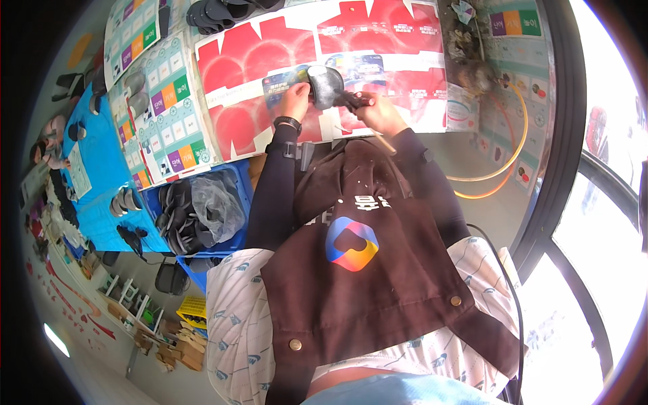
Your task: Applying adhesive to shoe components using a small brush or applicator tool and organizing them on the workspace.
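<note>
Over the near part of the table, my left hand point(295, 102) is closed on the left edge of a dark grey, rounded, cup-like piece point(326, 88). Its broad face is tilted up and looks shiny. My right hand point(383, 116) is closed round a dark, narrow, crumpled-looking part point(352, 101) that reaches to the piece's right side; whether the two are joined I cannot tell. Below the right palm a thin wooden stick point(385, 144) sticks out toward me, its other end hidden. A dark watch point(288, 123) is on my left wrist.
Red and white printed cardboard sheets point(250, 64) cover the table. Dark curved pieces point(219, 15) lie at its far edge. A blue crate point(241, 177) at left holds black pieces and a clear plastic bag point(217, 208). Yellow tubing point(523, 128) loops at right. People sit far left.
</note>
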Motion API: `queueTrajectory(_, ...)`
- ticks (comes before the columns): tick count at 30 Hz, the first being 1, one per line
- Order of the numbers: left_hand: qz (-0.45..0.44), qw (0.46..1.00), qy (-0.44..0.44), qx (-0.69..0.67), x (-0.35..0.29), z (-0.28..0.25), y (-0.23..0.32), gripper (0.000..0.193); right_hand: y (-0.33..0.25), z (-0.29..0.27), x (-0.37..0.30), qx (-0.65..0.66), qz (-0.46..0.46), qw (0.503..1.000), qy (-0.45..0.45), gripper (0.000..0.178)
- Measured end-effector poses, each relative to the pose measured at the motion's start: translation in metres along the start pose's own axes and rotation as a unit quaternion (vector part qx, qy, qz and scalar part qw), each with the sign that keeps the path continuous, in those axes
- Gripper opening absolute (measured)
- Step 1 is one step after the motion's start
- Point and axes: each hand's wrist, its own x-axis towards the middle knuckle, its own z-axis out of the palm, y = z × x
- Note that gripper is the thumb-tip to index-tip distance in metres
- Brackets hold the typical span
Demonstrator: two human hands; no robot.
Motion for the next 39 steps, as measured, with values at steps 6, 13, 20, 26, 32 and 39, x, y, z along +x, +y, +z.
queueTrajectory(6, -0.004, 1.0, -0.001, -0.014, -0.006, 0.006, 0.009, 0.042, 0.01, -0.001, 0.002, -0.034, 0.039, 0.998, -0.029, 0.034)
queueTrajectory(13, 0.039, 0.998, 0.019, 0.051, -0.012, 0.013, 0.016, 0.047, -0.012, -0.022, 0.011, -0.05, 0.04, 0.993, 0.098, 0.034)
queueTrajectory(20, 0.081, 0.989, 0.06, 0.111, 0.0, 0.01, -0.007, 0.05, -0.01, -0.012, 0.002, -0.002, 0.062, 0.997, -0.049, 0.032)
queueTrajectory(26, 0.079, 0.972, 0.105, 0.195, 0.008, 0.006, -0.005, 0.05, 0.006, -0.01, 0.02, 0.221, 0.102, 0.968, -0.059, 0.027)
queueTrajectory(32, 0.062, 0.976, 0.088, 0.191, 0.027, -0.008, -0.025, 0.048, -0.02, -0.014, 0.028, 0.105, 0.064, 0.991, -0.044, 0.04)
queueTrajectory(39, -0.033, 0.998, 0.057, -0.007, 0.001, -0.036, -0.004, 0.036, 0.009, -0.014, 0.042, 0.161, 0.061, 0.981, 0.086, 0.019)
